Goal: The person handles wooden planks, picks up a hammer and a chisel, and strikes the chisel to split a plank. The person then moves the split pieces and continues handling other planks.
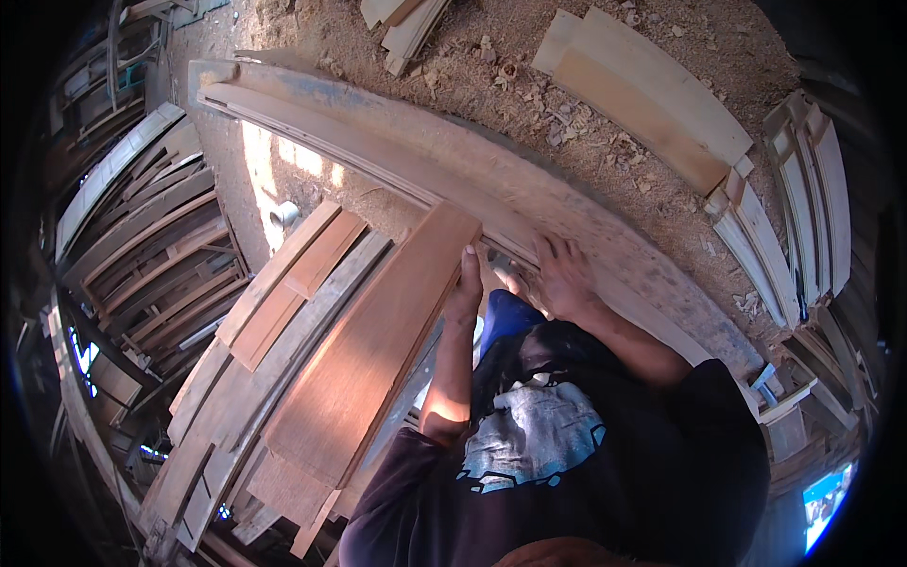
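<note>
A wide reddish-brown wooden plank (368, 331) slants across the stacked boards, its far end near the long workbench (453, 142). My left hand (463, 291) is closed on the plank's right edge close to that end. The thumb shows against the edge, while the other fingers are mostly hidden. To its right, my right hand (570, 282) lies on the near side of the bench with fingers stretched out, holding nothing. Long thin strips (321, 142) run along the bench's near edge and reach toward my hands.
Boards (222, 397) are stacked at my left beside the plank. Farther left stands a large pile of lumber (161, 246). Beyond the bench, pale boards (652, 104) lie on sawdust-covered ground (491, 47). More upright-looking boards (812, 198) are at the far right.
</note>
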The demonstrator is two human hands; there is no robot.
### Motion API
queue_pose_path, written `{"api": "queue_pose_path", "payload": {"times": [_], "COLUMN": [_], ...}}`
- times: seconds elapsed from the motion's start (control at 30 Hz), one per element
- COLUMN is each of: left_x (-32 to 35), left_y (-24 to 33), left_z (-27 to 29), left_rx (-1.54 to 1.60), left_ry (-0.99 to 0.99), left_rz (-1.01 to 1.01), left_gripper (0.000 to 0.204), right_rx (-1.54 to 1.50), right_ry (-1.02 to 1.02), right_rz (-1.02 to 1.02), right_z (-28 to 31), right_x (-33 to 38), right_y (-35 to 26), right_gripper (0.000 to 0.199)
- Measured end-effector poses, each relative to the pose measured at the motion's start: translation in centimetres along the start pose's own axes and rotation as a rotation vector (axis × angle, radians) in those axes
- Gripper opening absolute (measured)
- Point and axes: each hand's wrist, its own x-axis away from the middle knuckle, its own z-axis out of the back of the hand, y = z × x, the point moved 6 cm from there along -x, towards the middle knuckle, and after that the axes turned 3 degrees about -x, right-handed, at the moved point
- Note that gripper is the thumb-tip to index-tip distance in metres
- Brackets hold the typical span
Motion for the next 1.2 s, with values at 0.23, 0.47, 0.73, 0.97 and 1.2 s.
{"api": "queue_pose_path", "payload": {"times": [0.23, 0.47, 0.73, 0.97, 1.2], "left_x": [-1.3, -1.2, -1.1, -1.8, -2.2], "left_y": [-3.2, -3.0, -4.2, -1.7, -3.7], "left_z": [0.2, 0.7, 0.6, 0.6, -0.9], "left_rx": [-0.096, -0.133, -0.186, -0.44, -0.154], "left_ry": [0.136, 0.168, 0.168, 0.121, -0.018], "left_rz": [-0.184, -0.181, -0.165, -0.318, -0.169], "left_gripper": [0.07, 0.089, 0.087, 0.072, 0.045], "right_rx": [-0.02, -0.062, -0.043, -0.012, 0.048], "right_ry": [-0.111, -0.143, -0.149, -0.097, -0.02], "right_rz": [-0.06, -0.077, -0.076, -0.073, -0.092], "right_z": [-0.5, 0.1, 0.3, 0.0, -0.5], "right_x": [-1.3, -1.9, -2.2, -1.7, -0.9], "right_y": [0.9, 0.7, 0.8, 0.6, 0.4], "right_gripper": [0.07, 0.073, 0.076, 0.074, 0.075]}}
